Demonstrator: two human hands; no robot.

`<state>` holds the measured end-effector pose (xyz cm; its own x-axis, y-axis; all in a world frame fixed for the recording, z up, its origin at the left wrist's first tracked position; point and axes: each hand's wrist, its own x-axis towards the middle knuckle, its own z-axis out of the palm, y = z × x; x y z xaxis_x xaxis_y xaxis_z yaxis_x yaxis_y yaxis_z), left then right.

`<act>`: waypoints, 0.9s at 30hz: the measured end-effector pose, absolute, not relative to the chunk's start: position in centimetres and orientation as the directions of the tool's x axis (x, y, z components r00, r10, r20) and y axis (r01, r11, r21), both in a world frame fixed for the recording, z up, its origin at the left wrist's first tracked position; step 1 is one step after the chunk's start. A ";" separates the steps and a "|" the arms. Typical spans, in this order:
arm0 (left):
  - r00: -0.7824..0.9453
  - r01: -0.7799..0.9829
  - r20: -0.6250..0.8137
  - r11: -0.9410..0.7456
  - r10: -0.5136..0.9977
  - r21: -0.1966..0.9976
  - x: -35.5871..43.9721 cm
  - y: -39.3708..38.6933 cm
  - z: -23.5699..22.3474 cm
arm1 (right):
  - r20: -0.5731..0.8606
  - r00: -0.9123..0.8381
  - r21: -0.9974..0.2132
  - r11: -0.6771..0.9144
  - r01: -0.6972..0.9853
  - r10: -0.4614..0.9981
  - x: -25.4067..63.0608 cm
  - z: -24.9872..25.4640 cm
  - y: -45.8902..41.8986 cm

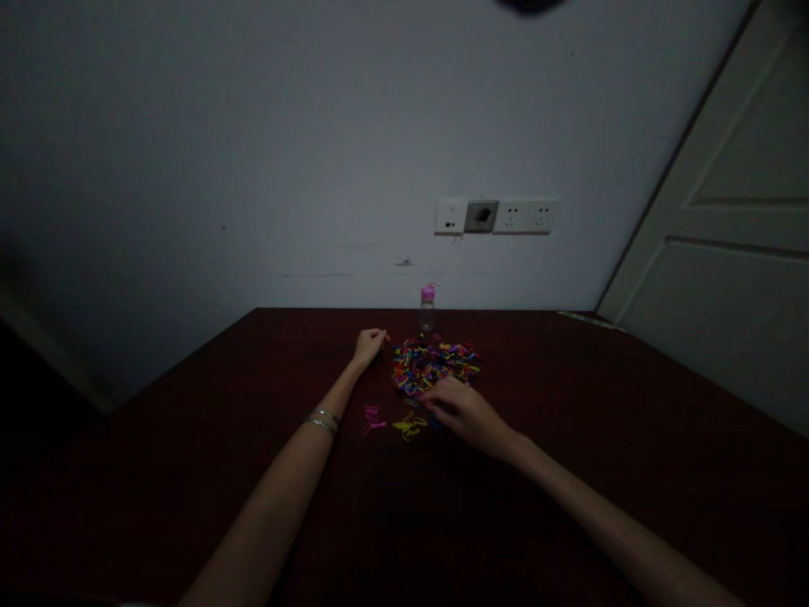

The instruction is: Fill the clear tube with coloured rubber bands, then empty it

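Observation:
A heaped pile of small coloured loops [420, 364], looking like paper clips or little bands, lies on the dark red table. My right hand [468, 411] is at the pile's near edge, thumb and fingers pinched together; anything between the tips is too small to make out. Left of the pile, my left hand [370, 346] rests on the table with its fingers curled closed, and its contents are hidden. Nearer to me lie a small group of pink loops [372, 419] and a group of yellow loops [409, 426]. A few blue loops [433, 421] show partly beneath my right hand.
Behind the pile stands a clear bottle [427, 316] with a pink cap. The table [303, 337] meets a pale wall, which carries a row of sockets [496, 217]. A flat strip [591, 320] lies at the table's far right edge, near a white door [733, 244].

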<state>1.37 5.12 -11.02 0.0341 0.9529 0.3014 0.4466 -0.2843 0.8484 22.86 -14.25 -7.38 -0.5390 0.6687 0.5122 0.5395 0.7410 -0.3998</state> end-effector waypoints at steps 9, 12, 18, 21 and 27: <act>0.050 0.446 0.292 -0.283 0.955 0.849 1.5 5.2 -11.1 | 0.425 -0.636 -0.406 0.764 0.502 0.644 21.3 -8.6 -14.9; 0.052 0.448 0.300 -0.291 0.952 0.845 1.5 5.2 -11.1 | 0.416 -0.643 -0.416 0.763 0.494 0.643 21.4 -8.7 -14.9; 0.035 0.442 0.302 -0.286 0.953 0.850 1.5 5.4 -11.2 | 0.424 -0.650 -0.452 0.769 0.452 0.631 21.3 -8.6 -15.2; 0.041 0.426 0.298 -0.286 0.954 0.858 1.5 5.4 -11.3 | 0.454 -0.633 -0.459 0.773 0.437 0.627 21.5 -8.2 -15.2; 0.052 0.412 0.305 -0.299 0.951 0.861 1.5 5.4 -11.3 | 0.524 -0.486 -0.461 0.713 0.528 0.699 25.2 -7.0 -13.2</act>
<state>1.47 5.43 -11.27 0.0521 0.9510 0.3049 0.4124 -0.2985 0.8607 25.16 -13.25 -6.96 -0.4865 0.6991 0.5241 0.5282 0.7131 -0.4610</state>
